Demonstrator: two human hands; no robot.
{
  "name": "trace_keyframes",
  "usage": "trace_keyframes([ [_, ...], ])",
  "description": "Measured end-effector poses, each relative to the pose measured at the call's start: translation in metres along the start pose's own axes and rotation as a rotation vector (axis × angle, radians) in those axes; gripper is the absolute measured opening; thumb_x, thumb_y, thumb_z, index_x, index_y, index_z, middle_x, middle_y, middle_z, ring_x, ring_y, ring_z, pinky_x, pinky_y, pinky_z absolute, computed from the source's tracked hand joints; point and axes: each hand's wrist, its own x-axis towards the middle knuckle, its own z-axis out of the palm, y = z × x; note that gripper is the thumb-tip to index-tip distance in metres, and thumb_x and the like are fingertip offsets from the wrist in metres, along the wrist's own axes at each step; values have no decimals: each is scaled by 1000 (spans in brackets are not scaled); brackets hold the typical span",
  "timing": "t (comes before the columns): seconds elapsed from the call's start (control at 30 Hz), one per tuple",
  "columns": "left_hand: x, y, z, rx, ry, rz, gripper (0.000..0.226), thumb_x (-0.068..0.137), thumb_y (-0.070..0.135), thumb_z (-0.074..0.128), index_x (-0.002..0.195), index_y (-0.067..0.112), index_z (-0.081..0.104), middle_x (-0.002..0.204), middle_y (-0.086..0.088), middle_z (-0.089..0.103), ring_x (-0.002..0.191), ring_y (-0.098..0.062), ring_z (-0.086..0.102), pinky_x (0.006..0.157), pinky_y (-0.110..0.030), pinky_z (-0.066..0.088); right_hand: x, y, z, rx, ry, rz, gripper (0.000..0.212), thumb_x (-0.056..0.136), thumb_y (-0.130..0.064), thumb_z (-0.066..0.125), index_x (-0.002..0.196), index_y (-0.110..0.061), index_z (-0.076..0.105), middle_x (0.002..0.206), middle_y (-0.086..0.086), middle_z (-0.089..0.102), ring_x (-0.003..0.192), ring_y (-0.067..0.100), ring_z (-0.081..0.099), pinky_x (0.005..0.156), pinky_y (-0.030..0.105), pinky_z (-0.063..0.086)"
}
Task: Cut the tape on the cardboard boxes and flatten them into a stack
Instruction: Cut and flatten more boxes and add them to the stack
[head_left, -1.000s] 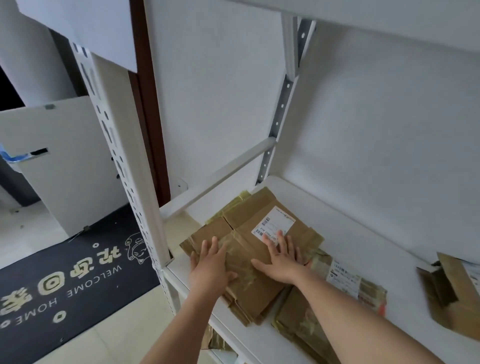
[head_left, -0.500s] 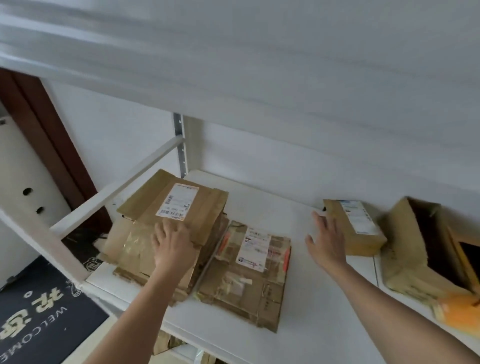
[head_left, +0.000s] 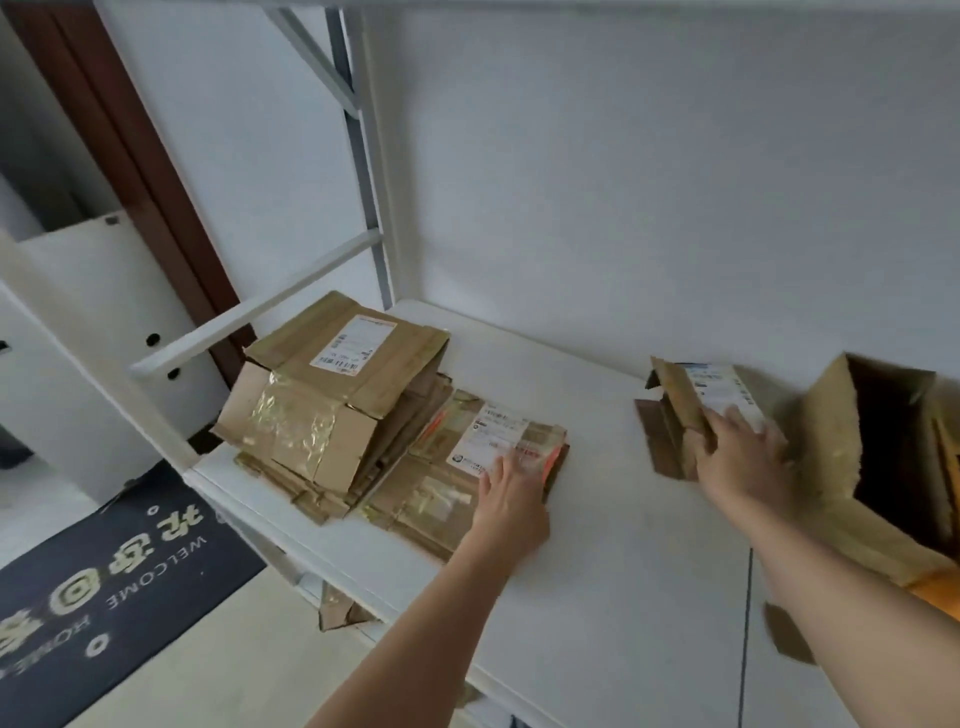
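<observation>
— Where's the box (head_left: 696, 410)?
— On the shelf (head_left: 623, 545) at two o'clock; my right fingers (head_left: 727, 441) grasp its near edge. Left hand (head_left: 511, 499) lies flat, released, on the stack (head_left: 426, 467).
— How will it handle?
— Light, I'd guess, and floppy; I'd grip the stiff corner folds.

Two bare forearms, no sleeves, hands (head_left: 511, 499) without gloves

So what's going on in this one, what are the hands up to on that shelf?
A person is working through cardboard boxes on a white shelf. The left hand rests on the smaller pile of flattened boxes, beside a taller flattened stack at the shelf's left end. The right hand has hold of a small labelled box that is not yet flat. A larger open box stands to its right.
</observation>
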Motion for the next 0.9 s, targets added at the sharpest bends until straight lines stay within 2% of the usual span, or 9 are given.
trace_keyframes([
  [0.07,-3,8,5,-20,20,-2,53,95,11,51,146,11,36,163,-16,4,151,-31,4,122,-44,5,-12,-5,-9,53,57,-55,40,99,-37,40,136,-29,54,144,3,48,136,42,29,105,63,34],
  [0.23,-23,20,12,-91,16,-13,51,101,19,49,148,10,33,162,-13,10,149,-33,16,121,-47,19,-86,-2,-7,214,112,-254,31,95,-25,59,125,-18,66,135,9,61,137,41,32,100,57,42],
  [0.4,-45,29,8,-292,92,-41,50,105,26,40,150,7,30,154,-12,30,141,-28,33,113,-39,30,-148,38,-11,145,-133,-353,51,87,-23,70,132,-41,54,151,-17,40,147,22,23,110,68,25],
  [0.5,-49,36,11,-432,67,-59,49,105,35,37,145,7,38,145,-16,46,131,-32,44,109,-43,37,-167,49,-37,380,-206,-404,49,78,-12,75,113,-44,61,136,-30,48,136,13,38,111,52,32],
  [0.57,-52,42,19,-549,-13,-92,54,105,40,37,148,8,35,151,-13,41,138,-30,40,113,-44,33,-176,51,-50,658,-284,-298,42,77,-8,73,103,-39,63,132,-25,51,131,6,41,108,35,34],
  [0.63,-55,50,31,-627,-92,-111,58,104,40,39,153,12,29,153,-10,39,139,-27,38,112,-39,32,-184,52,-58,861,-250,-110,51,75,8,58,102,-35,66,135,-18,50,133,8,38,100,31,38],
  [0.7,-60,53,46,-666,-143,-116,55,104,36,43,153,14,30,145,-8,47,129,-25,49,105,-36,42,-192,52,-65,1066,-229,169,60,76,17,42,107,-29,64,130,-8,51,128,19,45,86,31,42],
  [0.77,-65,53,61,-692,-181,-102,47,103,29,44,148,17,39,129,-6,59,112,-23,61,92,-34,54,-203,50,-73,1299,-276,409,55,86,10,35,123,-24,57,125,1,54,114,20,53,91,37,45],
  [0.9,-81,53,66,-763,-177,-59,40,98,4,49,136,18,49,117,-2,62,99,-16,63,71,-23,58,-223,52,-83,1303,-297,450,44,104,-21,41,147,-30,38,136,1,53,115,17,53,107,45,41],
])
